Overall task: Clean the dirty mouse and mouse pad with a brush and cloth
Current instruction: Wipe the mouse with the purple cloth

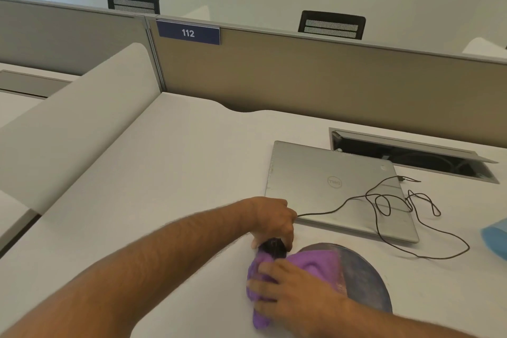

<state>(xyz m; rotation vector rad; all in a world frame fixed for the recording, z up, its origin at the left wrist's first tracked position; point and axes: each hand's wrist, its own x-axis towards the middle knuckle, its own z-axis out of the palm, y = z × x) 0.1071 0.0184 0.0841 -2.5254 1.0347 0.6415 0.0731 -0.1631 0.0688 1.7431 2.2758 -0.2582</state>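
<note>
a closed silver laptop (337,186) lies flat on the white desk (164,173), just in front of an open cable hatch (411,153) set into the desktop. a beige divider panel (301,74) behind the desk carries a blue sign (188,33) reading 112, and two black chair backs (331,25) show above it. a blue object (495,239) is cut off at the right edge.

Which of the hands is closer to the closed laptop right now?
The left. The left hand grips the mouse right beside the laptop's near corner. The right hand sits nearer the person, holding the purple cloth against the mouse, by the mouse pad.
</note>
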